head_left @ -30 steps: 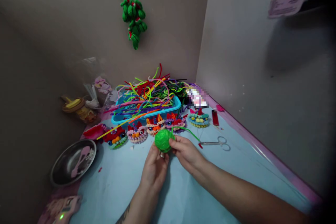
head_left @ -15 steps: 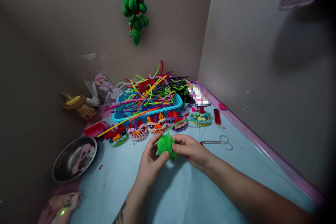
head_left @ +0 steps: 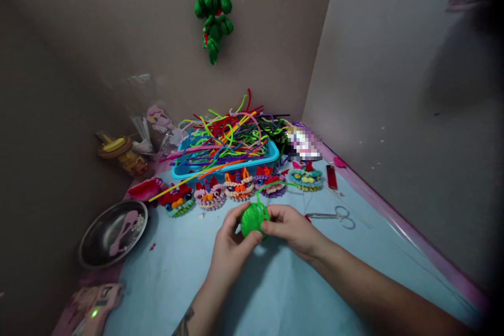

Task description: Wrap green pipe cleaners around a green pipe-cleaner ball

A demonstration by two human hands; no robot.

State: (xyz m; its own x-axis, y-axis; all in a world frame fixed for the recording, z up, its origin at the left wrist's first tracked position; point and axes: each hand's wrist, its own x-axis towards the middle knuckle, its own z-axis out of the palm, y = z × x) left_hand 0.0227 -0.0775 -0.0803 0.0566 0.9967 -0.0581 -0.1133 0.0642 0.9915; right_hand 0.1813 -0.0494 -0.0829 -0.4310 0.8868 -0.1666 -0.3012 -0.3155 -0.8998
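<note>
Between my two hands, above the blue table cover, is a round bundle of bright green pipe cleaners (head_left: pixel 253 220). My left hand (head_left: pixel 232 236) is closed around its left side, thumb across the front. The thumb and fingers of my right hand (head_left: pixel 289 226) pinch its right edge. One green strand rises from the top of the bundle and stretches to the right, past the row of colourful lion-head figures (head_left: pixel 239 185). My fingers hide part of the bundle's back and right side.
A blue basket (head_left: pixel 183 170) heaped with colourful pipe cleaners (head_left: pixel 228 136) stands behind the figures. Scissors (head_left: pixel 334 216) and a red lighter (head_left: pixel 332 177) lie at the right. A metal bowl (head_left: pixel 88 260) holds a pink scoop (head_left: pixel 124 233). Green pieces (head_left: pixel 212 10) hang on the wall.
The view has shifted slightly, so the scene sits a little differently in frame. Both hands still hold the green bundle, which seems turned a little.
</note>
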